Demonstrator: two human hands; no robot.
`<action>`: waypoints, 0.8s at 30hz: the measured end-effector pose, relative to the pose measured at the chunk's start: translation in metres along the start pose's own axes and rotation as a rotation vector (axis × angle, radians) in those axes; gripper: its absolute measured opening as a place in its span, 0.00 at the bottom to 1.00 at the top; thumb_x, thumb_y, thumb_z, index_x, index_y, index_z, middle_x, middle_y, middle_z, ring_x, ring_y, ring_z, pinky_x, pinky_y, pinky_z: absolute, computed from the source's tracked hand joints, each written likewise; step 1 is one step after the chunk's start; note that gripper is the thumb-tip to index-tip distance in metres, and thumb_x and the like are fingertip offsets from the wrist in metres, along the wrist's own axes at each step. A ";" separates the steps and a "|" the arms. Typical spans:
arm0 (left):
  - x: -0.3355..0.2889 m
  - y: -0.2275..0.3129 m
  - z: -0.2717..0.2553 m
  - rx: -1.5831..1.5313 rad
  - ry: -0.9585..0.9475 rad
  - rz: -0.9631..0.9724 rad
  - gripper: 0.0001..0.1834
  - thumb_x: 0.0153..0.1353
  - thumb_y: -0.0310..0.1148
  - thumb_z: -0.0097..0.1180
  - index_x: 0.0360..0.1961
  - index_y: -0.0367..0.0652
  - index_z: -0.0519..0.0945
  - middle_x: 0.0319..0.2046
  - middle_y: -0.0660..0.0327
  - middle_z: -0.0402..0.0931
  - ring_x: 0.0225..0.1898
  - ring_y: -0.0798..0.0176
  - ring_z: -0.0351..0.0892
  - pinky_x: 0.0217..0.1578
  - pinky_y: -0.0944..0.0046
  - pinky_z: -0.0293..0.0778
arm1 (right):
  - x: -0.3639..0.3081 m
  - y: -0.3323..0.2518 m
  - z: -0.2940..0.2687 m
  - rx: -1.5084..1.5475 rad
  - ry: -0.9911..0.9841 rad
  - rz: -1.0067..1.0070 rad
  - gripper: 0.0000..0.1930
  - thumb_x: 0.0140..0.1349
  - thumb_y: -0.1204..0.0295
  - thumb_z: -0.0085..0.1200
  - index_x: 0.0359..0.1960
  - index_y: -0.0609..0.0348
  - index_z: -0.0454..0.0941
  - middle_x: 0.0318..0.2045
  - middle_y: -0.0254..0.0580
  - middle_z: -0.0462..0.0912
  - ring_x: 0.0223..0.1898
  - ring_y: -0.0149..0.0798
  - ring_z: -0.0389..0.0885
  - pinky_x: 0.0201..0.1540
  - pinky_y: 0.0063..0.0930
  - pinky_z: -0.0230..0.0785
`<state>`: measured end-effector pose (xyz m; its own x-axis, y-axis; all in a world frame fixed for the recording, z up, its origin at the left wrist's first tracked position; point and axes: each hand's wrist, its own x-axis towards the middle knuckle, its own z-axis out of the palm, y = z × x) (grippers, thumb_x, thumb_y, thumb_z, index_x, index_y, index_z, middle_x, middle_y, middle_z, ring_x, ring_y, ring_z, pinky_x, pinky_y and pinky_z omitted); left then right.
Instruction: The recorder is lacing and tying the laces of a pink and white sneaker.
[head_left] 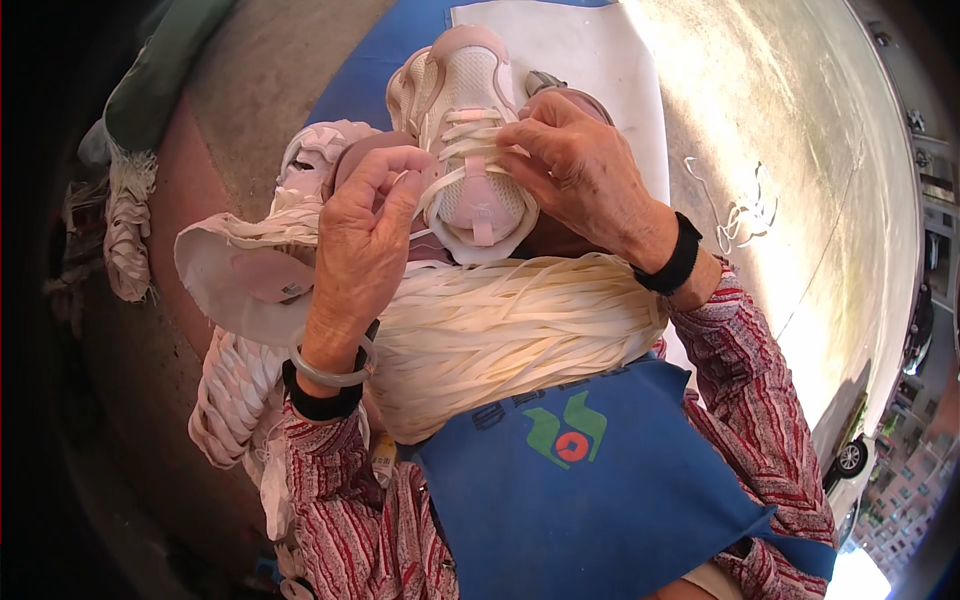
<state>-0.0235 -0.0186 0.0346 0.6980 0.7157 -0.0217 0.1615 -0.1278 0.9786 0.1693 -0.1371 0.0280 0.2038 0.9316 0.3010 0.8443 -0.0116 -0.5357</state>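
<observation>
A pink and white mesh shoe upper (482,205) lies in front of me, its tongue toward me and its heel pointing away. Pale flat shoelaces (470,140) cross its eyelet rows. My left hand (365,230), with thumb and forefinger pinched, is at the left side of the tongue, closed on a pale lace end. On the opposite side, my right hand (580,165) pinches the lace beside the eyelets; its fingertips partly hide the grip. A thick bundle of cream laces (510,320) rests across my lap, just below the upper.
More shoe uppers (255,265) are piled at the left, above a braided white bundle (235,390). A blue apron (600,480) covers my lap. Beyond the uppers lies a white sheet (600,50). Loose white cord (738,215) is on the ground at right.
</observation>
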 end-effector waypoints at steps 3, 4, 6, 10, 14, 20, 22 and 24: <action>0.004 -0.003 0.001 0.091 -0.135 -0.144 0.09 0.70 0.30 0.50 0.46 0.38 0.80 0.26 0.70 0.72 0.28 0.77 0.67 0.30 0.73 0.67 | 0.000 -0.002 0.003 -0.050 -0.008 -0.002 0.07 0.58 0.73 0.63 0.36 0.60 0.80 0.32 0.41 0.78 0.30 0.40 0.78 0.32 0.33 0.71; 0.005 -0.005 0.003 0.085 -0.128 -0.119 0.09 0.70 0.30 0.51 0.46 0.38 0.79 0.26 0.69 0.72 0.28 0.76 0.67 0.30 0.73 0.68 | 0.000 -0.002 0.004 -0.097 0.009 -0.020 0.07 0.58 0.72 0.62 0.35 0.61 0.80 0.29 0.40 0.77 0.28 0.38 0.77 0.30 0.32 0.70; 0.005 -0.008 0.005 0.075 -0.110 -0.074 0.10 0.69 0.29 0.52 0.47 0.38 0.79 0.26 0.67 0.73 0.28 0.74 0.69 0.31 0.71 0.69 | 0.006 0.001 -0.001 0.082 -0.132 0.105 0.07 0.59 0.71 0.60 0.34 0.61 0.79 0.27 0.38 0.76 0.26 0.34 0.76 0.28 0.30 0.68; 0.000 -0.015 0.011 0.164 -0.085 0.018 0.09 0.64 0.28 0.57 0.43 0.36 0.79 0.27 0.62 0.75 0.27 0.69 0.72 0.31 0.67 0.72 | 0.027 0.009 -0.025 0.779 -0.498 0.730 0.10 0.60 0.67 0.55 0.30 0.62 0.78 0.20 0.28 0.73 0.22 0.25 0.70 0.25 0.24 0.62; 0.009 -0.018 0.012 0.347 -0.118 0.047 0.09 0.61 0.29 0.61 0.38 0.36 0.76 0.28 0.66 0.75 0.30 0.73 0.71 0.32 0.71 0.70 | 0.025 0.025 -0.017 0.473 -0.438 0.426 0.10 0.61 0.66 0.56 0.33 0.61 0.79 0.23 0.27 0.76 0.25 0.22 0.72 0.29 0.15 0.64; 0.015 -0.025 0.007 0.328 -0.176 -0.024 0.10 0.59 0.30 0.62 0.34 0.34 0.76 0.25 0.60 0.76 0.27 0.66 0.75 0.31 0.66 0.72 | 0.009 0.025 -0.008 0.427 -0.019 0.332 0.08 0.57 0.70 0.57 0.31 0.64 0.81 0.22 0.35 0.79 0.24 0.27 0.75 0.29 0.23 0.70; 0.017 -0.024 0.004 0.308 -0.174 -0.042 0.11 0.57 0.30 0.63 0.34 0.32 0.77 0.24 0.53 0.79 0.27 0.58 0.79 0.33 0.61 0.75 | 0.004 0.017 -0.008 0.483 0.020 0.298 0.07 0.57 0.71 0.58 0.33 0.63 0.82 0.24 0.37 0.79 0.25 0.31 0.77 0.29 0.27 0.71; 0.019 -0.020 0.003 0.299 -0.209 -0.097 0.12 0.57 0.31 0.62 0.35 0.31 0.77 0.26 0.52 0.80 0.27 0.60 0.80 0.33 0.61 0.76 | 0.002 0.011 -0.013 0.123 -0.093 -0.105 0.06 0.60 0.77 0.60 0.39 0.59 0.81 0.26 0.34 0.78 0.27 0.30 0.77 0.31 0.22 0.70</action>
<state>-0.0117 -0.0044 0.0141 0.7915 0.5830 -0.1831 0.4092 -0.2831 0.8674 0.1857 -0.1402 0.0332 0.0665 0.9549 0.2895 0.7904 0.1267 -0.5994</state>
